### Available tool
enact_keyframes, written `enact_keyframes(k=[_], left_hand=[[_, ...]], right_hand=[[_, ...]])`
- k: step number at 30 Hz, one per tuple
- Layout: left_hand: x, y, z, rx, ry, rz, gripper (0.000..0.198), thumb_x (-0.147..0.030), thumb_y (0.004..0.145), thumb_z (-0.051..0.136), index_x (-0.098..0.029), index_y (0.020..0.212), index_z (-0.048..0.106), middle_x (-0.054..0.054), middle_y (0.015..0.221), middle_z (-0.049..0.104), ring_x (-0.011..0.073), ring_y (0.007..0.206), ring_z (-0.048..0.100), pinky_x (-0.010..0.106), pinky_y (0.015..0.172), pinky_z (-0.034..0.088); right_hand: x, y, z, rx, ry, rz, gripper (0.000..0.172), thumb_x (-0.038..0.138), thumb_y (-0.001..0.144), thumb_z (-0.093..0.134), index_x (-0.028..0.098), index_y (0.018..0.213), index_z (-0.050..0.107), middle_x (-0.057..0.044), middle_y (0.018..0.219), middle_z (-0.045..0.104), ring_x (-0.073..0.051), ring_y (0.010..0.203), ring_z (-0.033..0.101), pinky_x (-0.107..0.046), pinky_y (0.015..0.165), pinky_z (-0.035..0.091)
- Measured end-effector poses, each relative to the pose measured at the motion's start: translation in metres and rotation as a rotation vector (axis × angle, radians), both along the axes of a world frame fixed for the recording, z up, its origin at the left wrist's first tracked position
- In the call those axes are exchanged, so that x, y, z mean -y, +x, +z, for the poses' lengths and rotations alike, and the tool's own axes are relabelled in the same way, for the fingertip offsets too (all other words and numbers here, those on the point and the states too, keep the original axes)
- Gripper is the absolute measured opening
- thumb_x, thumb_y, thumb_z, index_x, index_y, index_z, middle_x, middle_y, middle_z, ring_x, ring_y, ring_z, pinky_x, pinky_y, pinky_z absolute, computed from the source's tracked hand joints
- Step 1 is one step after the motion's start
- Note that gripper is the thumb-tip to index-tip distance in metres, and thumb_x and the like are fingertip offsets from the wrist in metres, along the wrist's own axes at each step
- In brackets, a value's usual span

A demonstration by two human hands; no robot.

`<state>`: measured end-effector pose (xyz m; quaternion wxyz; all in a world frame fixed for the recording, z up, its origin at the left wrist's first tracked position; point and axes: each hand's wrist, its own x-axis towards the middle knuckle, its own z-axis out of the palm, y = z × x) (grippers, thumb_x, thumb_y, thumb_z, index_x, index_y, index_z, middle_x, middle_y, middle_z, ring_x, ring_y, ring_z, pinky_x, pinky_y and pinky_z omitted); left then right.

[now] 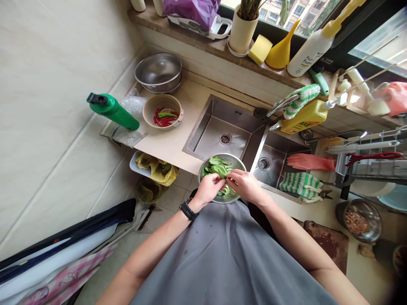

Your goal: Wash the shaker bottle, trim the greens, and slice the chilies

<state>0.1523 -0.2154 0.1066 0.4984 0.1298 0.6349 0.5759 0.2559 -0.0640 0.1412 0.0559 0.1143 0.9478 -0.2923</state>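
Pinching leafy greens, our left hand and right hand meet together over the steel bowl by the sink.

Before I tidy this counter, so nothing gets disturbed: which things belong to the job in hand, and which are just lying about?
In use: left hand, right hand, leafy greens, steel bowl.
Lying about: red and green chillies in a basket, green bottle, pink rubber glove.

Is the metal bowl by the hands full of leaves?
No, partly: the leaves sit low in the bowl, with bare metal showing around them.
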Motion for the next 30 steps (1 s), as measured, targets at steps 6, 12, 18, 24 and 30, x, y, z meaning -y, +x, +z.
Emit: enact_keyframes(k=[6, 12, 18, 24, 30], left_hand=[[0.002, -0.003, 0.013, -0.239, -0.067, -0.136, 0.020, -0.027, 0.087, 0.065, -0.017, 0.070, 0.061, 0.003, 0.066, 0.070, 0.0156, 0.064, 0.066, 0.024, 0.063, 0.052], [0.004, -0.004, 0.008, -0.056, -0.034, -0.061, 0.016, -0.029, 0.086, 0.070, -0.016, 0.079, 0.065, 0.004, 0.073, 0.070, 0.0171, 0.067, 0.069, 0.028, 0.066, 0.058], [0.010, -0.008, -0.017, 0.091, -0.081, 0.169, 0.019, -0.024, 0.082, 0.078, -0.014, 0.091, 0.064, 0.004, 0.079, 0.071, 0.0158, 0.072, 0.071, 0.029, 0.070, 0.062], [0.015, -0.007, -0.035, 0.257, -0.137, 0.287, 0.017, -0.018, 0.084, 0.078, -0.011, 0.092, 0.065, 0.007, 0.084, 0.074, 0.0159, 0.078, 0.075, 0.029, 0.077, 0.063], [0.010, -0.001, -0.042, 0.401, -0.133, 0.396, 0.012, -0.016, 0.085, 0.076, -0.011, 0.091, 0.067, 0.009, 0.094, 0.075, 0.0154, 0.084, 0.075, 0.026, 0.078, 0.062]], right_hand=[[0.004, -0.006, 0.007, 0.012, 0.060, 0.026, 0.019, 0.013, 0.091, 0.056, 0.017, 0.078, 0.070, -0.005, 0.076, 0.067, -0.012, 0.063, 0.058, -0.023, 0.057, 0.037], [-0.031, -0.004, -0.001, -0.149, -0.430, -0.269, 0.012, 0.026, 0.090, 0.062, 0.018, 0.084, 0.069, -0.002, 0.071, 0.068, -0.013, 0.062, 0.061, -0.024, 0.060, 0.047], [-0.096, -0.027, -0.062, -0.171, -0.416, -0.707, 0.027, 0.024, 0.089, 0.063, 0.013, 0.113, 0.067, -0.015, 0.113, 0.073, -0.022, 0.102, 0.070, -0.037, 0.094, 0.054], [-0.069, -0.007, -0.087, -0.145, -0.260, -0.678, 0.036, 0.013, 0.084, 0.054, 0.016, 0.117, 0.069, -0.015, 0.121, 0.071, -0.026, 0.108, 0.067, -0.043, 0.099, 0.053], [0.010, 0.028, -0.086, -0.008, -0.760, -0.403, 0.029, 0.040, 0.086, 0.068, 0.020, 0.108, 0.071, -0.007, 0.095, 0.076, -0.020, 0.079, 0.071, -0.034, 0.075, 0.059]])
